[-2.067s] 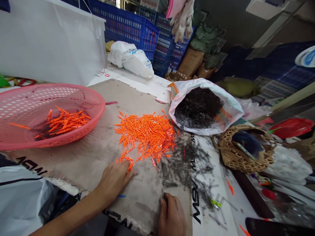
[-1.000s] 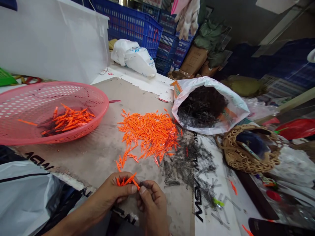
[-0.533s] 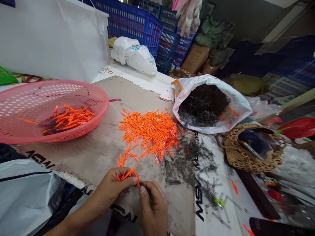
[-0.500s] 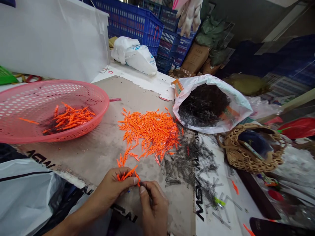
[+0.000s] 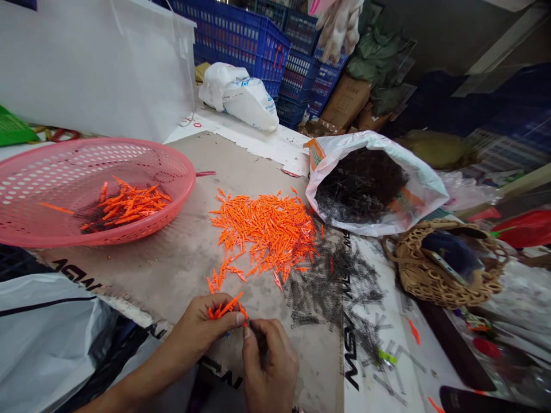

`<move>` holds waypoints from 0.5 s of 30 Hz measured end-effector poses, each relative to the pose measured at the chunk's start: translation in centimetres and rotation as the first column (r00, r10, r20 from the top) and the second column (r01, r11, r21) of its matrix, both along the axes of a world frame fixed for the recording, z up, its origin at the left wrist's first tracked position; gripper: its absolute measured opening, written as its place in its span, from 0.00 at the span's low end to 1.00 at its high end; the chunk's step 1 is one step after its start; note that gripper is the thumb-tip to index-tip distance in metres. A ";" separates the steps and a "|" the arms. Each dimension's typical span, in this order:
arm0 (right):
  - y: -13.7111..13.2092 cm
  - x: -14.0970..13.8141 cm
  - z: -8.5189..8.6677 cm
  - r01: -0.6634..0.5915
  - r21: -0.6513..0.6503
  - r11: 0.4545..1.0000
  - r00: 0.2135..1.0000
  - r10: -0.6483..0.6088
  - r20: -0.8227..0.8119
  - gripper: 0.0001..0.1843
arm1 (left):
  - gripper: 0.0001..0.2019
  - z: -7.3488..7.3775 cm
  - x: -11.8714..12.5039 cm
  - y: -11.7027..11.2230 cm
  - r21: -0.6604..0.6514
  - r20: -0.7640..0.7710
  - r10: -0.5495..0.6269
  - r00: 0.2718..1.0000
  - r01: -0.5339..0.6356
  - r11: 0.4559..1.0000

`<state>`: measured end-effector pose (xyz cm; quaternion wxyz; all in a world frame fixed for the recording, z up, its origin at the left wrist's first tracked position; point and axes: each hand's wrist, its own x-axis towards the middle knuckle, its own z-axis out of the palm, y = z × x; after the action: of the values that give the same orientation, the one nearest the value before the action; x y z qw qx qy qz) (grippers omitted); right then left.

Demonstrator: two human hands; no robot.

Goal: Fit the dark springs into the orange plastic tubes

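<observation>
Low at the front of the table, my left hand (image 5: pixel 214 321) is closed around several small orange plastic pieces (image 5: pixel 228 307), slim and pointed. One of them sticks out past the thumb toward my right hand (image 5: pixel 271 355). The right thumb and forefinger are pinched at that piece's end, touching it; what else they hold is hidden. Just beyond both hands lies a heap of the same orange pieces (image 5: pixel 267 229). Loose dark coil springs (image 5: pixel 316 295) are scattered to the right of the heap.
A pink perforated basket (image 5: pixel 142 155) with orange pieces and dark springs stands at left. An open white bag (image 5: pixel 419 195) of dark springs lies at back right, near a woven basket (image 5: pixel 422 281) holding a phone. Behind are a white bin (image 5: pixel 129 69) and blue crates (image 5: pixel 241 34).
The whole view has shifted slightly, so things sit a little further right. The right fingertips stay at the orange piece's end, where less of the dark bit shows.
</observation>
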<state>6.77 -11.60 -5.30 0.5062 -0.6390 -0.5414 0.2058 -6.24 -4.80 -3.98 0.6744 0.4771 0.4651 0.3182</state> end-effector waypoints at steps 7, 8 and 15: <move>-0.2 -0.9 0.0 0.125 0.059 0.990 0.984 -0.131 0.118 0.04 | 0.13 -0.3 0.1 -0.3 -0.013 0.043 0.003 0.999 -0.002 1.000; -0.2 -1.1 0.0 0.143 0.072 0.987 0.979 -0.151 0.134 0.04 | 0.13 -0.2 0.2 -0.3 -0.017 0.052 0.005 0.999 -0.004 1.000; -0.2 -1.4 0.0 0.143 0.035 0.989 0.985 -0.146 0.096 0.06 | 0.15 0.2 0.4 -0.6 -0.072 0.053 0.009 0.999 -0.005 0.997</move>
<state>5.40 -11.81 -5.27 0.5013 -0.6789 -0.5207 0.1293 -5.82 -5.37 -3.80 0.7023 0.4422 0.4599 0.3159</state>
